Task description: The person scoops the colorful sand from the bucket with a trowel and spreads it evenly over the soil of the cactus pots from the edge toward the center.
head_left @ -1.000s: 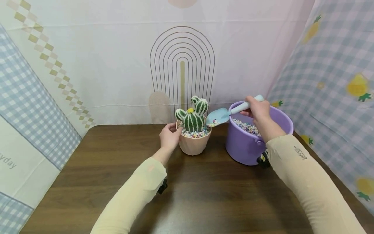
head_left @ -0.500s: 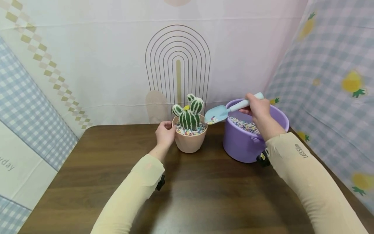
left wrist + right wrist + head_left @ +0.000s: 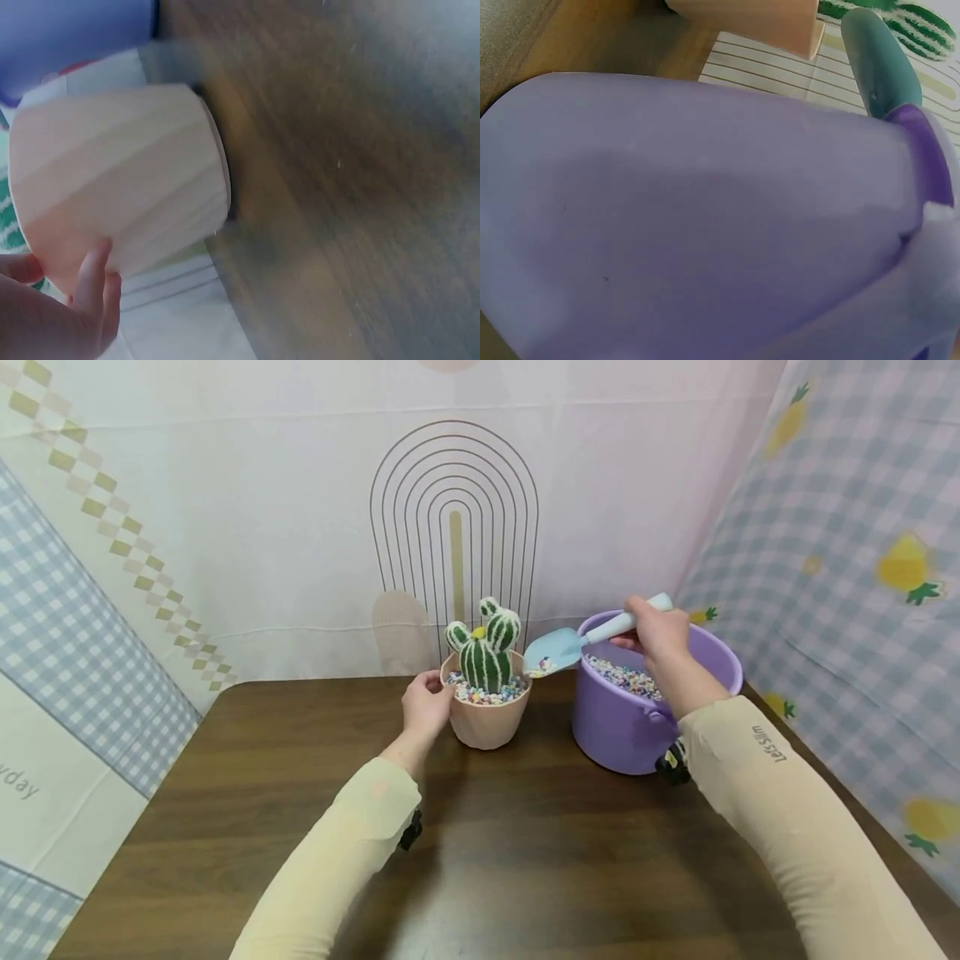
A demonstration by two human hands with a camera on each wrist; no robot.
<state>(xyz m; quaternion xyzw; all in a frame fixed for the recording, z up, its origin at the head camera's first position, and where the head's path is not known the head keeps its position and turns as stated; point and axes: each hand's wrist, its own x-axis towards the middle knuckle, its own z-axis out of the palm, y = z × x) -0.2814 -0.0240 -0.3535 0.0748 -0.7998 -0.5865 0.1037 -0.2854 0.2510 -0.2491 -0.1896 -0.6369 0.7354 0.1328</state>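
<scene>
A toy cactus [image 3: 485,662], green with white stripes and a yellow flower, stands in a peach pot [image 3: 487,727] topped with multicoloured pebbles. My left hand [image 3: 427,706] pinches the pot's left rim; in the left wrist view the thumb is at the rim and fingertips [image 3: 103,247] lie on the outer wall. My right hand [image 3: 656,631] grips the pale handle of a light blue hand trowel [image 3: 555,648]. Its blade, bearing a few pebbles near the tip, is at the pot's right rim. Behind the blade is a purple bucket [image 3: 618,735] of pebbles, below my right hand.
A brown wooden table [image 3: 480,860] carries the pot and bucket. A patterned cloth [image 3: 300,527] hangs behind, and checked cloth [image 3: 840,610] with pineapples closes the right side. In the right wrist view the bucket's wall [image 3: 690,210] fills most of the frame.
The head view has shifted slightly, so everything appears a little further left and up. Both hands keep their holds, and the trowel stays by the pot's right rim with pebbles on it.
</scene>
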